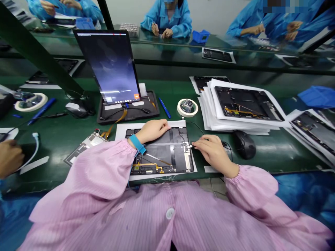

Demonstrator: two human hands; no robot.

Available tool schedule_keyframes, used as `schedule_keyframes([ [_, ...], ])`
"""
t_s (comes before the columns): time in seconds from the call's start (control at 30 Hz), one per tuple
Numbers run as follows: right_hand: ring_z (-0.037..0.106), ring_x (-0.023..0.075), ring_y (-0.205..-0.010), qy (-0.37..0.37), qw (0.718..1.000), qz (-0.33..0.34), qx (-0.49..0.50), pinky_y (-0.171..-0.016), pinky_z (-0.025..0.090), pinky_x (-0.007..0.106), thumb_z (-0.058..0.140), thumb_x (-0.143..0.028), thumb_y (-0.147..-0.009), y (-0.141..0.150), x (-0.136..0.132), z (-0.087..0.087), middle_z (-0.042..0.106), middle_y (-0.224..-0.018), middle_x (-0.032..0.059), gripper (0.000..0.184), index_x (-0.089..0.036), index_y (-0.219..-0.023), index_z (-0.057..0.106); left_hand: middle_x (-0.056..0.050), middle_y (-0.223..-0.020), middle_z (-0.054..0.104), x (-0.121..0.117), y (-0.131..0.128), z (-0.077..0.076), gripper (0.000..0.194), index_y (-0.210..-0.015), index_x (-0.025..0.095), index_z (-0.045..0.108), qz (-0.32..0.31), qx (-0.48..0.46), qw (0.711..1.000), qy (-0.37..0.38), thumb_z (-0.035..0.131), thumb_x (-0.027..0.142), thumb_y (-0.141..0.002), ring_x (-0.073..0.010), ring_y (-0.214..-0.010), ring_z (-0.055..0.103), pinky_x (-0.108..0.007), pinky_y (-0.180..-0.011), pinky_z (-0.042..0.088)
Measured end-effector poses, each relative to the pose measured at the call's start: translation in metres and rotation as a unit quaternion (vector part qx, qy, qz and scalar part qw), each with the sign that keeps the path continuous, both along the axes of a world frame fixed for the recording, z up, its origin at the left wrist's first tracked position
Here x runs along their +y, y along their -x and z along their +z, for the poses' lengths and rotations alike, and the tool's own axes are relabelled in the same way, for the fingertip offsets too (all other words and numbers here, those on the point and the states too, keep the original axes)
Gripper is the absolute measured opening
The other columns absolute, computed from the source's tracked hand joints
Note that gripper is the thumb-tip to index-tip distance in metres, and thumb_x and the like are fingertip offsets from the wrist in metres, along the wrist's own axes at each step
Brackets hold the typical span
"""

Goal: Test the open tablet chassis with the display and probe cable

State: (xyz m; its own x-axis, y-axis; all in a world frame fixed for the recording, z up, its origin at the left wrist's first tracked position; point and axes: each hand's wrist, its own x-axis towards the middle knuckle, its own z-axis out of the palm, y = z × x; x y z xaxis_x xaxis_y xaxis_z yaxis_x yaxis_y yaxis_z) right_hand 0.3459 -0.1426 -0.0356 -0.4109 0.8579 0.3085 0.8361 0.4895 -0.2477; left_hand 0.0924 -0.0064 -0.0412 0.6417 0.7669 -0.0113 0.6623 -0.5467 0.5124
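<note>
- Left hand (153,130) lying flat on the top edge of the opened tablet (167,151), fingers (163,123) stretched out and pressing down, gripping nothing.
- Blue wrist strap (137,143) wrapped round the left wrist, at the end of a pink sleeve (104,174).
- Right hand (214,151) resting at the tablet's 3 o'clock side, fingers (200,143) curled loosely, tips touching the tablet's right edge by a thin black cable (195,126); cannot tell if anything small is pinched.
- Opened tablet lying face down on a white paper sheet (123,130) on the green surface (60,136), right in front of the body, insides showing.
- Black mouse (244,144) just beside the right hand, at its 3 o'clock.
- Roll of tape (187,107) at 12 o'clock from the tablet, a blue pen (164,107) just to its left.
- Standing tablet with a lit screen (110,66) propped in a black tray (131,113), at 11 o'clock.
- Stack of more opened tablets on white paper (243,104) at 2 o'clock.
- Small metal plate (85,146) lying at 9 o'clock, joined to an orange ribbon.
- Another person's hand (10,157) at the far left edge.
- People in blue coats (167,19) sitting across the far bench.
</note>
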Motion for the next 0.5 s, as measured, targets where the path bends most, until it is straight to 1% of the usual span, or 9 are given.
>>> schedule_keyframes([
  [0.13,0.054,0.0224,-0.099,0.007,1.000,-0.015,0.003,-0.089,0.037,0.041,0.046,-0.020,-0.094,0.001,0.000,-0.002,0.070,-0.093,0.0041,0.024,-0.025,-0.104,0.068,-0.003,-0.079,0.067,0.000,0.000,0.001,0.032,-0.090,0.020,0.062,0.001,0.002,1.000,0.001,0.041,0.044,-0.092,-0.0193,-0.073,0.060,-0.027,-0.061,0.037],
  [0.33,0.054,0.0221,-0.099,-0.001,1.000,-0.002,-0.009,-0.089,0.037,0.040,0.046,-0.020,-0.094,0.003,-0.001,-0.001,0.069,-0.095,0.0038,0.023,-0.024,-0.104,0.066,-0.002,-0.080,0.067,-0.001,0.000,0.001,0.030,-0.089,0.020,0.061,0.002,0.003,1.000,-0.001,0.042,0.043,-0.092,-0.0187,-0.072,0.060,-0.026,-0.060,0.036],
  [0.5,0.054,0.0224,-0.096,-0.009,1.000,-0.012,0.004,-0.087,0.039,0.040,0.044,-0.019,-0.095,0.011,-0.001,-0.005,0.068,-0.091,0.0062,0.022,-0.019,-0.103,0.064,-0.002,-0.077,0.066,0.000,-0.001,0.002,0.028,-0.087,0.020,0.061,0.010,-0.004,1.000,0.000,0.045,0.042,-0.092,-0.0186,-0.071,0.059,-0.026,-0.059,0.034],
])
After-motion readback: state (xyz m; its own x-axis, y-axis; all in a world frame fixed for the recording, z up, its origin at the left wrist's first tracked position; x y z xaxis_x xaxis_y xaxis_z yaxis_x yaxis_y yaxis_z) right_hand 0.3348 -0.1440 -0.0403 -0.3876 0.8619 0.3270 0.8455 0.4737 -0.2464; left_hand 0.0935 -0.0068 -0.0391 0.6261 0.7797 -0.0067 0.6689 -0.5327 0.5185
